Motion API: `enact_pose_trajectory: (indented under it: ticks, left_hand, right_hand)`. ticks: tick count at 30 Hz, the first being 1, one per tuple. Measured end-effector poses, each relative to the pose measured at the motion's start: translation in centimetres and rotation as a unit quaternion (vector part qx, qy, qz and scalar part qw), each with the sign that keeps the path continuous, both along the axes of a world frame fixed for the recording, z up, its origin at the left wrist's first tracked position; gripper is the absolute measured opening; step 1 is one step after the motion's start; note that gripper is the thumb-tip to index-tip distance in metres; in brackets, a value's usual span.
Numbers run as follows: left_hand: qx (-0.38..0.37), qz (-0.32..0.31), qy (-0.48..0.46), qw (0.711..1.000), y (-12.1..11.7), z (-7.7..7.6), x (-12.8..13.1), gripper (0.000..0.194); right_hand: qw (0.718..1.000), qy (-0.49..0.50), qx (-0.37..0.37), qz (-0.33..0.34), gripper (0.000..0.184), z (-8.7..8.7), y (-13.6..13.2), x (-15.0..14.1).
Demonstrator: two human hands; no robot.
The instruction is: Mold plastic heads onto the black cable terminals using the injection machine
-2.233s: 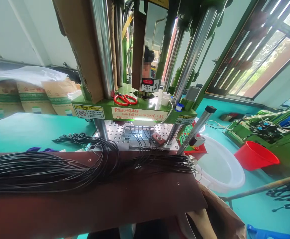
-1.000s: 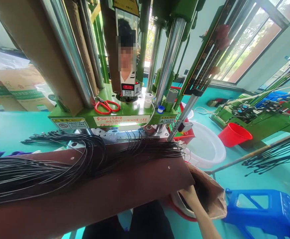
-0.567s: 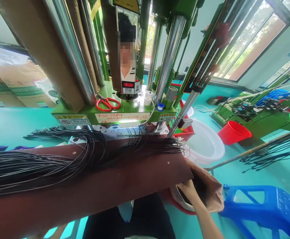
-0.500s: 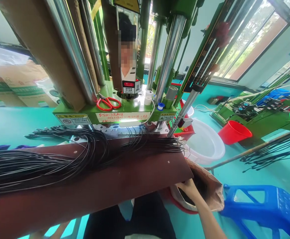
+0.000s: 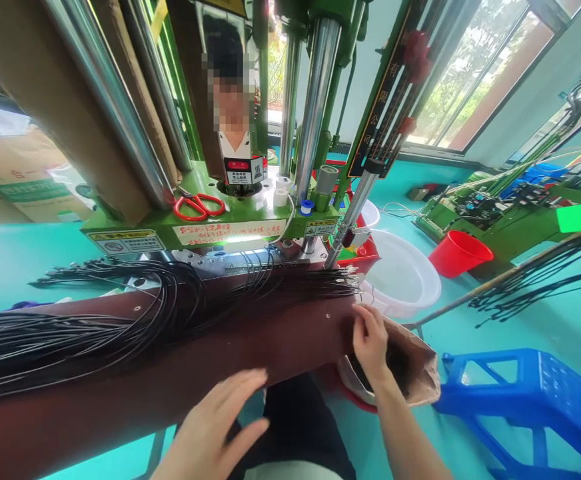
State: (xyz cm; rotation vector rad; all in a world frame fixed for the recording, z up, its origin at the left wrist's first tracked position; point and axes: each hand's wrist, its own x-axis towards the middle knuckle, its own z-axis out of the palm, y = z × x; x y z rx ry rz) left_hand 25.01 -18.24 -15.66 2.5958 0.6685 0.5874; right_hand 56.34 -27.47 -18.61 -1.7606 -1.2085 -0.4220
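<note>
In the head view, the left hand (image 5: 210, 427) is hovering over the near edge of the brown board (image 5: 135, 407), with the fingers reaching forward and the thumb standing wide apart from them; it is holding nothing that I am seeing. The right hand (image 5: 370, 340) is hanging at the right end of the board, near the pale cable tips (image 5: 348, 277). Its fingers are curling narrow, but I cannot tell if they are pinching something small. The black cables (image 5: 45, 343) are lying along the board in a long bundle, and some strands are running towards the green press (image 5: 243, 212), where the red-handled scissors (image 5: 199, 205) are resting. Below the right forearm, the paper bag (image 5: 423, 373) is standing open.

As I am judging, the step in hand is a free passing of both hands over the board, with no cable being clearly gripped. From here, a move onto the cables would be calling for the left fingers to be closing softly, and for the right ones to be picking single strands without pulling the neighbours
</note>
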Motion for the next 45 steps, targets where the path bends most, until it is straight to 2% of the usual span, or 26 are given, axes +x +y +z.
enact_pose_trajectory:
  ticks: [1,3,6,8,11,14,18,22,25,28,31,33,34,36,38,40,42,43,45]
  left_hand:
    - [0.028,-0.017,0.008,0.999,0.6,0.8,2.9,0.043]
    - [0.073,-0.04,0.035,0.996,2.1,1.4,8.4,0.051]
    - [0.13,-0.029,0.071,0.989,4.1,0.4,14.5,0.051]
    - [0.163,-0.016,0.086,0.983,4.9,-0.7,16.8,0.049]
    - [0.2,-0.008,0.096,0.975,5.6,-1.2,18.3,0.046]
    - [0.218,-0.026,0.12,0.968,5.7,-0.4,18.9,0.035]
    - [0.194,-0.063,0.195,0.959,6.0,0.9,20.1,0.019]
    - [0.166,-0.114,0.248,0.947,6.5,1.2,21.4,0.015]
    - [0.168,-0.125,0.248,0.946,7.2,1.8,21.7,0.015]
    - [0.165,-0.088,0.205,0.961,7.8,3.6,21.4,0.02]
    - [0.075,-0.044,0.149,0.985,8.2,5.9,20.1,0.019]
    - [-0.05,-0.062,0.116,0.99,8.3,7.3,18.8,0.017]
    - [-0.128,-0.085,0.102,0.983,8.2,7.8,18.0,0.017]
    - [-0.303,-0.129,0.077,0.941,8.0,8.5,16.4,0.02]
    - [-0.462,-0.146,0.05,0.873,7.6,8.6,14.9,0.027]
    - [-0.563,-0.139,0.025,0.815,7.0,8.3,13.6,0.031]
    - [-0.599,-0.124,0.005,0.791,6.2,7.7,12.4,0.031]
    - [-0.599,-0.118,-0.001,0.792,5.7,7.4,12.0,0.031]
    - [-0.582,-0.11,-0.004,0.806,4.9,6.7,11.1,0.03]
  right_hand:
    - [1.0,-0.02,0.003,0.005,0.027,0.2,0.5,-0.7]
    - [0.999,-0.044,0.007,0.006,0.028,0.4,1.0,-1.4]
    - [0.999,-0.047,0.0,0.007,0.028,0.3,0.8,-1.5]
    - [0.999,-0.049,-0.009,0.011,0.028,0.3,0.6,-1.4]
    - [0.998,-0.057,-0.011,0.009,0.028,0.3,0.5,-1.5]
    - [0.998,-0.059,-0.01,-0.001,0.028,0.4,0.7,-1.8]
    - [0.998,-0.057,-0.003,-0.003,0.027,0.5,0.8,-2.1]
    - [0.999,-0.05,0.002,0.004,0.028,0.3,0.7,-2.0]
    - [0.999,-0.046,0.004,0.004,0.028,0.0,0.6,-2.0]
    - [0.999,-0.046,0.006,0.009,0.029,0.0,0.5,-2.1]
    - [0.999,-0.043,0.002,0.014,0.03,0.0,0.5,-2.1]
    - [0.999,-0.036,-0.002,0.015,0.029,0.0,0.5,-2.1]
    - [0.999,-0.032,-0.003,0.015,0.028,0.1,0.5,-2.0]
    - [1.0,-0.015,-0.006,0.023,0.027,0.3,0.5,-1.9]
    - [0.998,0.035,-0.002,0.047,0.026,0.9,0.4,-2.1]
    - [0.986,0.134,0.01,0.102,0.024,1.9,0.4,-2.9]
    - [0.941,0.275,0.02,0.198,0.021,2.8,0.7,-4.1]
    - [0.901,0.349,0.022,0.257,0.023,3.2,1.1,-4.9]
    - [0.805,0.476,0.034,0.353,0.033,3.9,2.0,-6.4]
